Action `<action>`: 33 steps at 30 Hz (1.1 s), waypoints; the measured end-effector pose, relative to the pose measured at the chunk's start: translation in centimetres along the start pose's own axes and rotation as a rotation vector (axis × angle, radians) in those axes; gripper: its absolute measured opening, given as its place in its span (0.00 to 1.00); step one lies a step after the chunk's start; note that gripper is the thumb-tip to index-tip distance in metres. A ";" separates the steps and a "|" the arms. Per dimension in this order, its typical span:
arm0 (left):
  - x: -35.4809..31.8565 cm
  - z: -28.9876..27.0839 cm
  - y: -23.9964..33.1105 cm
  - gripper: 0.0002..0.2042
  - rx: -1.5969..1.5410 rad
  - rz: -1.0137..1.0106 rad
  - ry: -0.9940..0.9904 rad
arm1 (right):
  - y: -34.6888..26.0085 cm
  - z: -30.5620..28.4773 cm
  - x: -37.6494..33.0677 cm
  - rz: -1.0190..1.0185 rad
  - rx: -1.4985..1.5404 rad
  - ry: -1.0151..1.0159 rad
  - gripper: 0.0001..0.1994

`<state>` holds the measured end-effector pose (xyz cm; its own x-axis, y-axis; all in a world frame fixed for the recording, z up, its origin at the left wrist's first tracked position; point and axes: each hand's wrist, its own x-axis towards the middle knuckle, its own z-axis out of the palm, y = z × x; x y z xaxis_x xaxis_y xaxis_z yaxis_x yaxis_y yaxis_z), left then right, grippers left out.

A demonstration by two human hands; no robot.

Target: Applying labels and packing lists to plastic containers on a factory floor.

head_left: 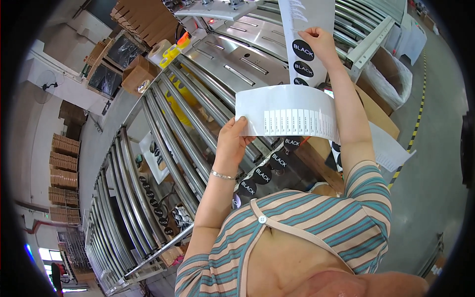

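My left hand (231, 141) is closed on the left end of a curved white label sheet (252, 101), thumb on its face. A row of narrow white labels with small print runs along the lower part of that sheet. Farther up, my right hand (320, 47) pinches at a long white backing strip (316, 15) that carries round black stickers (303, 68) and small white labels. Whether a loose label sits between those fingertips is too small to tell. More round black stickers (262, 174) hang in a row below the sheet.
A roller conveyor (188, 114) with a slotted metal plate (247, 59) lies ahead and to the left. Yellow containers (170, 55) and a cardboard box (138, 75) stand beyond it. At the right are a plastic-lined bin (393, 79) and another label sheet (388, 148).
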<state>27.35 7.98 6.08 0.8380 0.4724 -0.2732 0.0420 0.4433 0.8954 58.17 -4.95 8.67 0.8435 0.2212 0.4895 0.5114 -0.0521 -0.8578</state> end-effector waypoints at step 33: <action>0.8 -0.7 -0.4 0.10 -0.009 -0.021 -0.081 | 1.6 3.0 2.5 -0.287 -0.362 0.549 0.24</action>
<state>27.63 8.74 5.23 0.8783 0.3997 -0.2623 0.0555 0.4596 0.8864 60.59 -1.60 8.09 0.5794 -0.2426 0.7781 0.6676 -0.4064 -0.6239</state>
